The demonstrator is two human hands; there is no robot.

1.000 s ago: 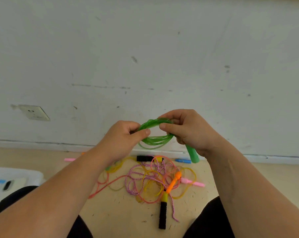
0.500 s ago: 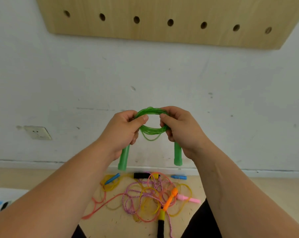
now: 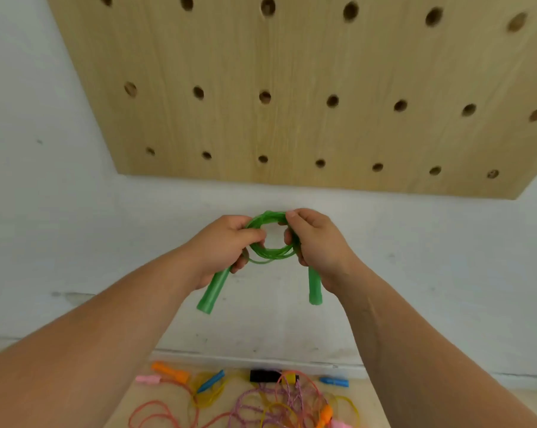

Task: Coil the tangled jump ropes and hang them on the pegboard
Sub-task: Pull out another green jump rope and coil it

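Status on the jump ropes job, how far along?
Done: the green rope is coiled into a ring, with its handles hanging down. In hand: the left grip and right grip hold the coil just below the pegboard. Left: nothing hangs on the visible board, and the other ropes lie tangled on the floor.

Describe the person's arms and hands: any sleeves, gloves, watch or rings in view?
The left forearm and right forearm are bare to the frame's edge; no sleeve shows. The left hand and right hand are ungloved, with no watch, ring or wristband visible.
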